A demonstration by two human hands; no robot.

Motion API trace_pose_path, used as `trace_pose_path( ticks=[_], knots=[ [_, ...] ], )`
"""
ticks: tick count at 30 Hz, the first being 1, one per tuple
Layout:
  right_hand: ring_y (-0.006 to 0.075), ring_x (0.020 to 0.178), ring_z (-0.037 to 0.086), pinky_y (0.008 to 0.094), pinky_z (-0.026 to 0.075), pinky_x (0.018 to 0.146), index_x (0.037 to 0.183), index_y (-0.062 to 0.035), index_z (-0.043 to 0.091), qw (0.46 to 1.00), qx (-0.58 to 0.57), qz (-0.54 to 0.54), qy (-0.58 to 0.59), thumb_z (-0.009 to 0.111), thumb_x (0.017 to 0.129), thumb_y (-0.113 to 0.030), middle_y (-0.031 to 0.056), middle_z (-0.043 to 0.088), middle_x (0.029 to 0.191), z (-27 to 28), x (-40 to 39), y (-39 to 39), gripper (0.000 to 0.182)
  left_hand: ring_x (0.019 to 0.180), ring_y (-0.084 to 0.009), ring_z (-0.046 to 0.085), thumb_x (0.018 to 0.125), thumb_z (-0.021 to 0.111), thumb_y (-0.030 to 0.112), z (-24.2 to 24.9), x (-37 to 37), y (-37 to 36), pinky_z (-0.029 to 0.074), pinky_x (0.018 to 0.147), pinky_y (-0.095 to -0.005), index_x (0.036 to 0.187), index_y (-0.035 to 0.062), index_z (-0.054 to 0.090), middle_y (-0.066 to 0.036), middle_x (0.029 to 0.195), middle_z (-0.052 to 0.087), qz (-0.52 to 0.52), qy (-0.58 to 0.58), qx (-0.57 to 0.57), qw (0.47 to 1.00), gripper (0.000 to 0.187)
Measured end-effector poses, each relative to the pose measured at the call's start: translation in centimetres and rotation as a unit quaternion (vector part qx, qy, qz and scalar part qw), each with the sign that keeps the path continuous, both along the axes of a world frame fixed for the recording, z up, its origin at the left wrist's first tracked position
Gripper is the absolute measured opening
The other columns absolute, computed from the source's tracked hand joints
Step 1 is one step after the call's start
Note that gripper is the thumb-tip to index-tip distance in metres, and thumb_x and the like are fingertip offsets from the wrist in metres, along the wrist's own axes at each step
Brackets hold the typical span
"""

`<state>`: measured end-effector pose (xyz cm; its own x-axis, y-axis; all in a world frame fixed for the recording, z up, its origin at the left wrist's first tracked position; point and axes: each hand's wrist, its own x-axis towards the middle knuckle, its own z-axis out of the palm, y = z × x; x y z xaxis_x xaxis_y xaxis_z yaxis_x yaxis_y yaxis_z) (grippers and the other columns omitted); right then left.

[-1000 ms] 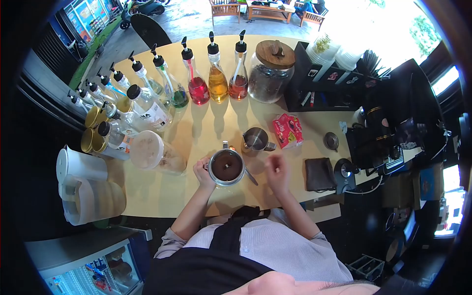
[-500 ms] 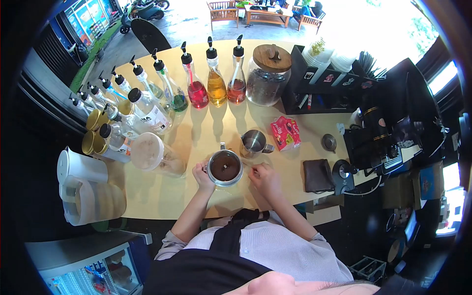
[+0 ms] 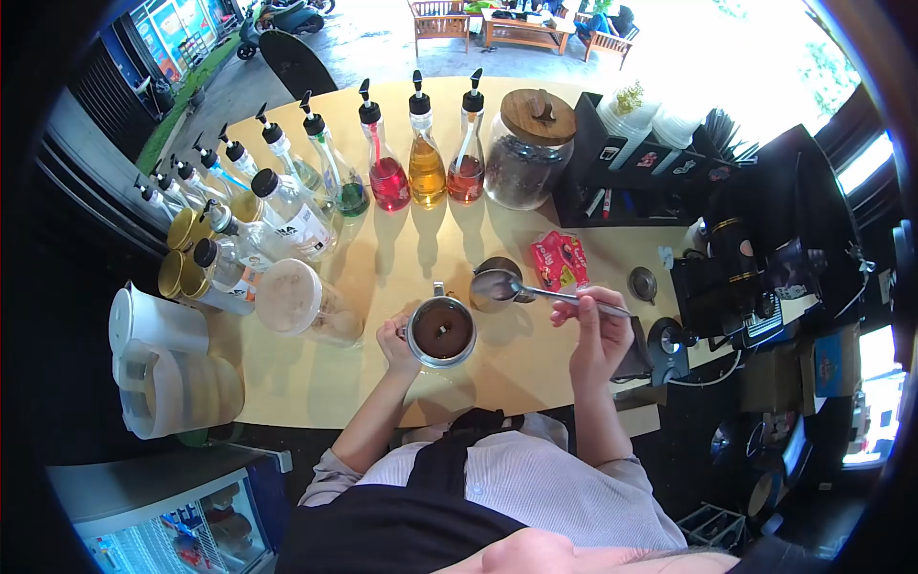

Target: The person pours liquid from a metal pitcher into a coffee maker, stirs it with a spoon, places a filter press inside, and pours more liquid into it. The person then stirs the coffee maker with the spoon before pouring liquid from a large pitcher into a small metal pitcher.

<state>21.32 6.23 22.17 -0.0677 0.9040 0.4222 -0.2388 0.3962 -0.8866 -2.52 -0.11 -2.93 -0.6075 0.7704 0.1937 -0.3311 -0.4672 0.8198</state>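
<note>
My left hand (image 3: 398, 344) is closed on the left side of a metal-rimmed pot (image 3: 469, 352) of dark brown liquid, where a handle partly shows. A small pale thing floats in the liquid. Raised over the table, my right hand (image 3: 602, 337) grips a metal spoon (image 3: 497, 285) by its handle. The spoon's bowl points left and appears in front of a small metal pitcher (image 3: 498, 264), hiding much of it. Just right of the pitcher lies a pink-red packet (image 3: 558, 259).
Pump bottles (image 3: 388, 172) of coloured syrup curve along the far left edge. A wooden-lidded glass jar (image 3: 528, 163) stands beside a black organizer (image 3: 612, 163) with cups. At left are a white-lidded tub (image 3: 289, 292) and pitchers (image 3: 163, 330); at right, a coffee machine (image 3: 736, 263).
My right hand has risen and moved right, away from beside the pot, and the spoon now shows clearly over the small pitcher. My left hand stays on the pot.
</note>
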Motion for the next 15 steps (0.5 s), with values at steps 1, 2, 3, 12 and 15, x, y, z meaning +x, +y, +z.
trace_pose_path(
  ticks=[1,2,3,12,15],
  knots=[
    [0.0161,0.062,0.061,0.0281,0.05,0.058,0.098,0.0023,0.053,0.999,-0.025,0.022,0.0,0.051,0.094,-0.01,0.0141,0.064,0.077,0.0,-0.5,0.0,0.013,0.064,-0.0174,0.058,0.095,0.029,0.036,1.0,0.5,0.0,0.052,0.063,-0.0335,0.064,0.0044,0.048,-0.009,0.068,0.059,0.039,0.026,-0.052,0.998,0.048],
    [0.0168,0.064,0.061,0.0291,0.05,0.06,0.099,0.0022,0.052,0.998,-0.045,0.051,-0.002,0.049,0.096,-0.012,0.0135,0.064,0.077,-0.3,-0.9,0.0,0.015,0.064,-0.0174,0.058,0.095,0.029,0.036,1.0,0.4,0.0,0.052,0.063,-0.0335,0.064,0.0044,0.048,-0.009,0.068,0.059,0.04,0.026,-0.053,0.997,0.048],
    [0.0168,0.064,0.061,0.0291,0.05,0.06,0.099,0.0022,0.052,0.998,-0.046,0.053,-0.002,0.049,0.096,-0.012,0.0135,0.064,0.077,-0.6,-1.3,0.1,0.015,0.063,-0.017,0.057,0.095,0.029,0.036,1.1,0.4,-0.1,0.052,0.063,-0.0335,0.063,0.0055,0.045,-0.009,0.067,0.058,0.034,0.027,-0.043,0.998,0.047],
    [0.0234,0.073,0.058,0.0319,0.047,0.066,0.09,-0.0018,0.061,0.95,0.225,0.101,-0.191,0.065,0.078,0.001,0.0084,0.066,0.082,-2.9,-3.0,0.9,0.013,0.065,-0.0191,0.058,0.094,0.031,0.033,-0.3,-0.2,-0.4,0.052,0.067,-0.0347,0.061,0.0049,0.044,-0.01,0.069,0.058,0.016,0.053,-0.027,0.998,0.046],
    [0.0244,0.071,0.057,0.0318,0.047,0.066,0.088,-0.0032,0.063,0.933,0.265,0.096,-0.223,0.067,0.076,0.001,0.0069,0.066,0.08,-3.0,-3.3,0.8,0.014,0.055,-0.0146,0.041,0.093,0.03,0.035,0.8,0.9,0.4,0.035,0.056,-0.0319,0.055,0.0058,0.036,-0.005,0.057,0.042,0.062,0.063,-0.069,0.994,0.049]
  ],
)
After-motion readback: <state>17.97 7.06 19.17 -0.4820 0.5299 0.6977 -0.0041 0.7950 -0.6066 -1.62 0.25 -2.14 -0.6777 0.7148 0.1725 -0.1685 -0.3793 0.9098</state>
